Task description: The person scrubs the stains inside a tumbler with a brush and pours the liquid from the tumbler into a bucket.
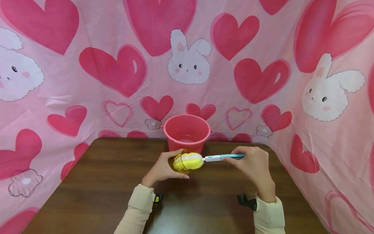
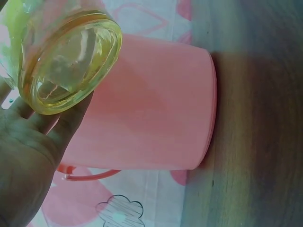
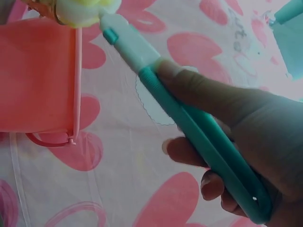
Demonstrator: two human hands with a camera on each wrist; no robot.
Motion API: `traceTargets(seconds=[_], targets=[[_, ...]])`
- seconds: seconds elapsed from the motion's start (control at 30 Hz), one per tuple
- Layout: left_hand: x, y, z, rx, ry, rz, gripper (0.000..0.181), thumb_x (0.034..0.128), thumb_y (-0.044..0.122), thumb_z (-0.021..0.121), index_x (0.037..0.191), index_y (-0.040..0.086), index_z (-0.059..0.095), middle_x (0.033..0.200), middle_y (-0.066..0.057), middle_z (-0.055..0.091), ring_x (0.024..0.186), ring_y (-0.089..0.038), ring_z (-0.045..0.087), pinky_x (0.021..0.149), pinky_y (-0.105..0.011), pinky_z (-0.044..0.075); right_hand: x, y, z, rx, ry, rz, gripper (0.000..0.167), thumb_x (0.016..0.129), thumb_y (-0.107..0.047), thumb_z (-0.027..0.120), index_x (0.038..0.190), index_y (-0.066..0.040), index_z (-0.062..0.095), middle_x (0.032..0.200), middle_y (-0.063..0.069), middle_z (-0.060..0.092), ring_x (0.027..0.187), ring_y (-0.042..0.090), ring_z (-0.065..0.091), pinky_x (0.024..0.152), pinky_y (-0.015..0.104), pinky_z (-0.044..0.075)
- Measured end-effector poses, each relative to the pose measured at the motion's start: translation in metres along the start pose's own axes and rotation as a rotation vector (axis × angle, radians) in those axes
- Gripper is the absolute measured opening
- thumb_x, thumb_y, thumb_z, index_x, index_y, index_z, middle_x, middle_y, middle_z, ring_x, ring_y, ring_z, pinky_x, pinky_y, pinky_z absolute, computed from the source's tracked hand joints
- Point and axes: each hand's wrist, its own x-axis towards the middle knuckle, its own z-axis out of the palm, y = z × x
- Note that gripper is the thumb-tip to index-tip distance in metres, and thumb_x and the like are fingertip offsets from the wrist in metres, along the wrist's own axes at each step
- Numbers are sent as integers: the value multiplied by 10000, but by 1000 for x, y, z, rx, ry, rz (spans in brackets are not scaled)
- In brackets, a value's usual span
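Note:
My left hand (image 1: 164, 167) grips an amber glass cup (image 1: 179, 163), tilted on its side with its mouth to the right. A yellow and white sponge head (image 1: 193, 161) sits partly inside the cup. My right hand (image 1: 253, 164) holds the brush's white and teal handle (image 1: 216, 158), thumb along it and fingers curled beneath. In the left wrist view the cup's thick base (image 2: 71, 66) faces the camera, the left palm (image 2: 28, 151) beside it. The right wrist view shows the teal handle (image 3: 203, 137) within the right hand (image 3: 246, 123).
A pink bucket (image 1: 187, 130) stands at the table's far edge, just behind the cup. The brown wooden table (image 1: 102, 182) lies below both hands. Pink cloth (image 1: 117, 39) with hearts and rabbits hangs behind and at both sides.

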Motion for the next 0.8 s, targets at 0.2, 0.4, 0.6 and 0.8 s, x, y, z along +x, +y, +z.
traceTargets(seconds=[0.2, 0.4, 0.6, 0.8], targets=[[0, -2, 2, 7, 1, 8, 807, 689, 272, 962, 1409, 313, 600, 1319, 121, 645, 1172, -160, 583, 980, -343, 560, -1, 0, -1, -58, -24, -10, 352, 569, -425, 988, 698, -183, 767, 517, -113, 558, 489, 67, 416, 488, 272, 348], [0, -2, 3, 2, -1, 16, 838, 691, 194, 957, 1441, 191, 583, 1351, 60, 639, 1189, -186, 574, 980, -351, 560, -1, -1, -6, -12, -48, -2, 341, 572, -430, 990, 700, -202, 771, 545, -140, 594, 511, 55, 452, 519, 287, 381], [2, -2, 1, -3, 3, 28, 831, 697, 288, 957, 1438, 242, 584, 1341, 76, 641, 1183, -187, 582, 979, -346, 562, 0, 2, -7, -4, 5, 54, 320, 581, -431, 987, 686, -224, 768, 521, -137, 574, 503, 76, 447, 516, 300, 364], [1, -3, -1, 13, 6, 12, 817, 687, 299, 962, 1419, 278, 599, 1328, 121, 643, 1184, -150, 583, 992, -338, 554, -2, 4, -8, -16, -16, 55, 326, 587, -443, 981, 693, -219, 769, 532, -141, 581, 517, 81, 455, 525, 306, 376]])
